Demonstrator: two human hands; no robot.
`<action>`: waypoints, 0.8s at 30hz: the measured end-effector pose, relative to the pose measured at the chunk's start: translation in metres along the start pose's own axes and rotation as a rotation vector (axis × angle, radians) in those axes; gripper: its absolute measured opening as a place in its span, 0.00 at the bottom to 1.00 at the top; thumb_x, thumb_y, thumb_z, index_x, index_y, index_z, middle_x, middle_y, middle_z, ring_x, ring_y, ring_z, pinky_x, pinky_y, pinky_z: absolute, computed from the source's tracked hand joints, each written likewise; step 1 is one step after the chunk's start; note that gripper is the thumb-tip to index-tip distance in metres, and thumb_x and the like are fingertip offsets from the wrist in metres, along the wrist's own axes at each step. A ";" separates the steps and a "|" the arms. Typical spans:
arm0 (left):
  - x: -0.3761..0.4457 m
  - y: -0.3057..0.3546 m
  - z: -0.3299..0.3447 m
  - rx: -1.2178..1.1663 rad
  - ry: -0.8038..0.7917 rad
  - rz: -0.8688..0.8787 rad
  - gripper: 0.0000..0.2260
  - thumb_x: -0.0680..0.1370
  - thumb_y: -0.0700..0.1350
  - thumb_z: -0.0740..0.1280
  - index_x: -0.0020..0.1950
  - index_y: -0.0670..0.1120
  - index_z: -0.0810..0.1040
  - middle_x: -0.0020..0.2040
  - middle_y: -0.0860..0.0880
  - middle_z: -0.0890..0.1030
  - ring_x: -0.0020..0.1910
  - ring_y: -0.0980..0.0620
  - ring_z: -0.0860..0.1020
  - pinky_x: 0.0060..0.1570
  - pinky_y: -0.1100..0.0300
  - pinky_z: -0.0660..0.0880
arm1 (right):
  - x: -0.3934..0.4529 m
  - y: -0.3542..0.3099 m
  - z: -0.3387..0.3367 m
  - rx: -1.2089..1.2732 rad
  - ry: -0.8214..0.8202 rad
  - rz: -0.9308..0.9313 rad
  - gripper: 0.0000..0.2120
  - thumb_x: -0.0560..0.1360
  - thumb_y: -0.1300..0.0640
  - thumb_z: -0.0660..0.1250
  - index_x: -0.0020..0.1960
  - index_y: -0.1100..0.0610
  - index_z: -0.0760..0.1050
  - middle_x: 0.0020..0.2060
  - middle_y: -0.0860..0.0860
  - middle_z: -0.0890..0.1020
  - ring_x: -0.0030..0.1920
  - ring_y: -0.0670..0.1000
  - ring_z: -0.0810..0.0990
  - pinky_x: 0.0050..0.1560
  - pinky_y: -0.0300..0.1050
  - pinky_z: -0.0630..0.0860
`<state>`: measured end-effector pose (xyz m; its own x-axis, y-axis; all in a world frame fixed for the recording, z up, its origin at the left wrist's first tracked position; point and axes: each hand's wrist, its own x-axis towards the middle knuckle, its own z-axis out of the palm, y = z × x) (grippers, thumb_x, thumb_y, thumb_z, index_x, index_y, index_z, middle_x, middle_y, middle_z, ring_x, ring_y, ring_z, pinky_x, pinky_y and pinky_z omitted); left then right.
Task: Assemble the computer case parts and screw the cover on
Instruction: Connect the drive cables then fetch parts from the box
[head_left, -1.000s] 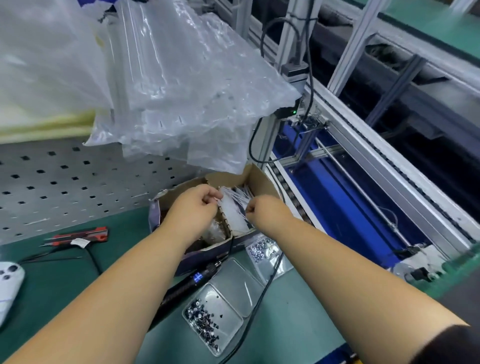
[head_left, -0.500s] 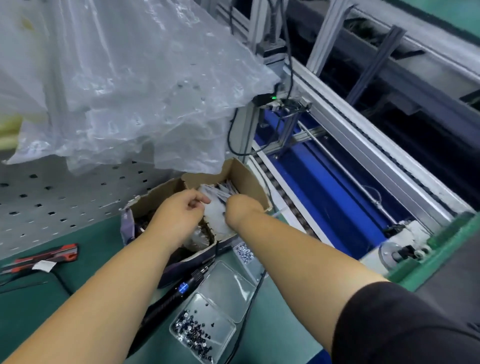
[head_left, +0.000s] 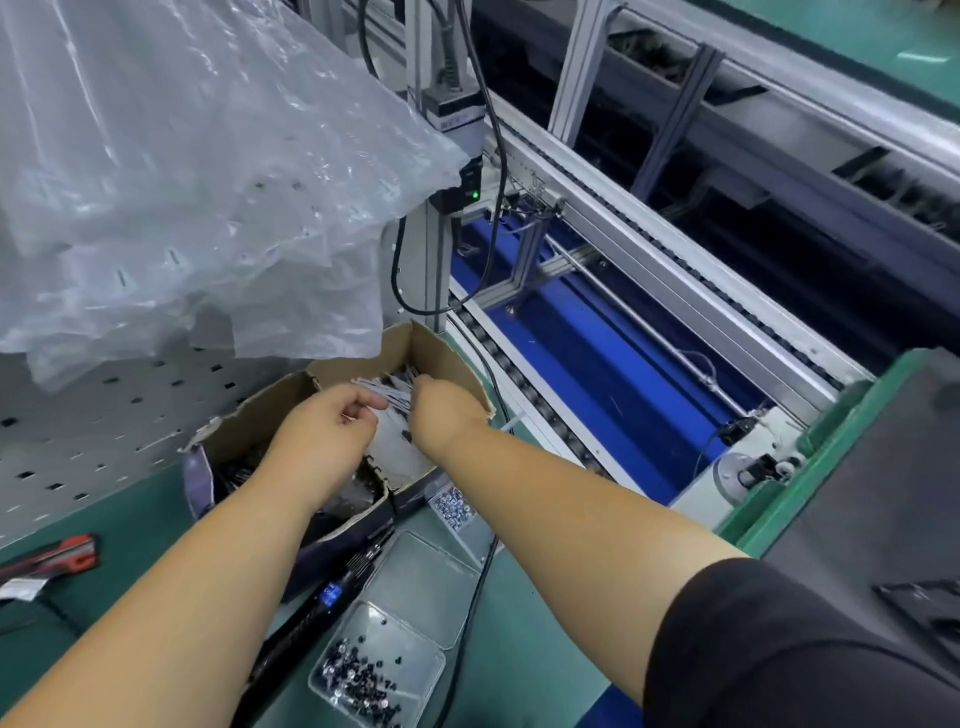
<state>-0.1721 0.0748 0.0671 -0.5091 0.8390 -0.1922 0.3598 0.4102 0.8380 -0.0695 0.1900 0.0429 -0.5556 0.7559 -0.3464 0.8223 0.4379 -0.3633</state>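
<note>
Both my hands reach into a torn cardboard box on the green bench. It holds a stack of small clear plastic bags. My left hand has its fingers curled, pinching at the bags near their top edge. My right hand grips the same stack from the right, its fingertips hidden behind the hand. A black electric screwdriver with a blue display lies in front of the box. Beside it a clear tray holds several small dark screws, and another clear box holds silver screws.
Crumpled clear plastic sheeting hangs over the box from the upper left. A perforated grey panel stands behind the bench. A red-and-black utility knife lies at the left. The conveyor with its blue bed and aluminium rails runs along the right.
The view has swung left and down a little. Both hands stay in the box, fingers working through the small bags; the right hand has shifted slightly toward the box's back wall.
</note>
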 end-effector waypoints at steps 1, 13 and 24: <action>0.000 0.001 0.001 0.015 0.008 -0.006 0.11 0.78 0.41 0.64 0.47 0.58 0.80 0.44 0.49 0.80 0.43 0.47 0.78 0.42 0.57 0.73 | -0.002 0.001 -0.003 0.037 0.031 -0.015 0.14 0.79 0.64 0.62 0.64 0.59 0.73 0.56 0.58 0.81 0.56 0.60 0.80 0.44 0.45 0.70; -0.001 0.031 0.038 -0.159 0.113 -0.219 0.14 0.77 0.49 0.69 0.60 0.48 0.74 0.43 0.47 0.83 0.44 0.45 0.82 0.48 0.47 0.79 | -0.063 0.049 -0.065 0.390 0.241 -0.098 0.12 0.78 0.62 0.62 0.51 0.50 0.82 0.43 0.48 0.81 0.43 0.53 0.79 0.39 0.43 0.73; -0.083 0.179 0.168 -0.534 -0.351 -0.009 0.09 0.80 0.48 0.66 0.50 0.43 0.80 0.44 0.45 0.85 0.38 0.53 0.83 0.42 0.62 0.77 | -0.194 0.166 -0.152 1.030 0.417 0.063 0.04 0.76 0.63 0.68 0.50 0.59 0.79 0.42 0.52 0.84 0.38 0.45 0.78 0.37 0.31 0.74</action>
<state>0.0657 0.1388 0.1470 -0.1910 0.9408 -0.2800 -0.1281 0.2589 0.9574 0.1938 0.1900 0.1816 -0.2725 0.9515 -0.1426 0.2450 -0.0747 -0.9666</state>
